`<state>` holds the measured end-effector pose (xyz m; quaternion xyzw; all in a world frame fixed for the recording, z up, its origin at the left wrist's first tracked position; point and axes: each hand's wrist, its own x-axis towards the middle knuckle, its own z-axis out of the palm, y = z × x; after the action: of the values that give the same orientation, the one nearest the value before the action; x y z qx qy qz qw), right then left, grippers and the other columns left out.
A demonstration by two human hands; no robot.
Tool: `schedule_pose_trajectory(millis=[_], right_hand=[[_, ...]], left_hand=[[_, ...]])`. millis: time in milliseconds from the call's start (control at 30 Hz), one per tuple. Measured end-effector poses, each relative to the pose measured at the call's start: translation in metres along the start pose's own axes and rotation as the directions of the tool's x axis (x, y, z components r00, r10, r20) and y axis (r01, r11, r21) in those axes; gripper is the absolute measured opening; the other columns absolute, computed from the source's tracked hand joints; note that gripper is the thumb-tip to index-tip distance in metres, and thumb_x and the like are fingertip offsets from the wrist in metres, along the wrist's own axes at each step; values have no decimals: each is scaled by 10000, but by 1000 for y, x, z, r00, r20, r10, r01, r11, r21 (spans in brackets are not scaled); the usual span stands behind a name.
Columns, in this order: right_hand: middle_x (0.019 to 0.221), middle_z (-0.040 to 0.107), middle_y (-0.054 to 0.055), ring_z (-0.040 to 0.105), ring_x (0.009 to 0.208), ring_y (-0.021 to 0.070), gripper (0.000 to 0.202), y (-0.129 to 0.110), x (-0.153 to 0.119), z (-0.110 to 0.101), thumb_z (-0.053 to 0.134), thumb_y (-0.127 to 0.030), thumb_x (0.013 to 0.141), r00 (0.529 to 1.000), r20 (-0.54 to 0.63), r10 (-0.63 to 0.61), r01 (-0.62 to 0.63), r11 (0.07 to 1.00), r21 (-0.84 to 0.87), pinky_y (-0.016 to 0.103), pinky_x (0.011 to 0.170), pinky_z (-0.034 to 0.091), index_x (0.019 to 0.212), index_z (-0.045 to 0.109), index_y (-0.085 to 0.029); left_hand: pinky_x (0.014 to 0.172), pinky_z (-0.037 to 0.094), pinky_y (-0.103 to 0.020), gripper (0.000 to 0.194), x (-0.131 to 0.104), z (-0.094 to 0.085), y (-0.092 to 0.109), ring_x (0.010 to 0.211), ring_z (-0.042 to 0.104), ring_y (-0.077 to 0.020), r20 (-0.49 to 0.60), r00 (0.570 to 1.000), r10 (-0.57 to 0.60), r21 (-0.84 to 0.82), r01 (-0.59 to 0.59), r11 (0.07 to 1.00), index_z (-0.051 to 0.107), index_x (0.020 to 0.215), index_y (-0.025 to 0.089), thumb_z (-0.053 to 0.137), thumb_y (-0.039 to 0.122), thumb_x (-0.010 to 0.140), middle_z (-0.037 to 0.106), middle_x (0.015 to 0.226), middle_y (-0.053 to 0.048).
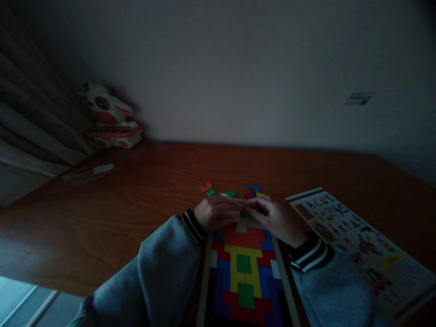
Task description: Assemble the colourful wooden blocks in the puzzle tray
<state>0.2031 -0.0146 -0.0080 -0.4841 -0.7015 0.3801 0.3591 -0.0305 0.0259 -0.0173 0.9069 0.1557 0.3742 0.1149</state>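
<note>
Two bare hands are seen over the far end of a shallow, pale wooden-framed puzzle tray (pixel 285 278), set on a brown wood-grain worktop (pixel 153 181). The left hand (pixel 215 214) is laid with fingers extended over the frame's far part; its grip cannot be told. The right hand (pixel 274 219) is turned inward, thumb and fingers bent towards the left fingertips; in the dim light it is seemingly narrowed, but whether anything is pinched cannot be told. The tray is largely filled with flat, angular red, yellow, blue, green, purple and white pieces (pixel 243 263). Beyond it, loose: an orange notched piece (pixel 206 186) near a green piece (pixel 210 192), another green piece (pixel 231 193), and a blue piece (pixel 253 187) near a yellow one (pixel 260 195). To the right, a printed paper sheet (pixel 357 240) is laid flat.
</note>
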Motion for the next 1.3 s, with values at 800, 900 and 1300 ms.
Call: schedule_pose_trajectory(millis=[800,900,1300], right_hand=[[977,725,31,686,820,180,165,-15,-9,-4,520,-354,938,984,129,-124,143,979,-149,325,725,558,965,664,-278],[988,736,26,689,838,180,160,-15,-9,-4,531,-337,934,980,132,-149,172,968,-182,324,728,556,960,676,-274],[876,735,23,684,836,200,45,-9,-6,5,650,-267,858,983,53,-176,184,928,-323,363,766,538,870,689,-248]], left_hand=[[818,558,-343,209,4,-13,20,867,707,-205,199,979,44,-155,-13,988,731,997,166,592,205,845,769,897,-78],[841,553,-347,214,3,-12,19,863,705,-203,215,975,49,-171,-12,985,727,1011,168,597,210,846,770,918,-74],[746,574,-285,207,2,-17,19,779,719,-183,194,978,-83,-194,121,973,739,964,145,576,231,868,765,862,-82]])
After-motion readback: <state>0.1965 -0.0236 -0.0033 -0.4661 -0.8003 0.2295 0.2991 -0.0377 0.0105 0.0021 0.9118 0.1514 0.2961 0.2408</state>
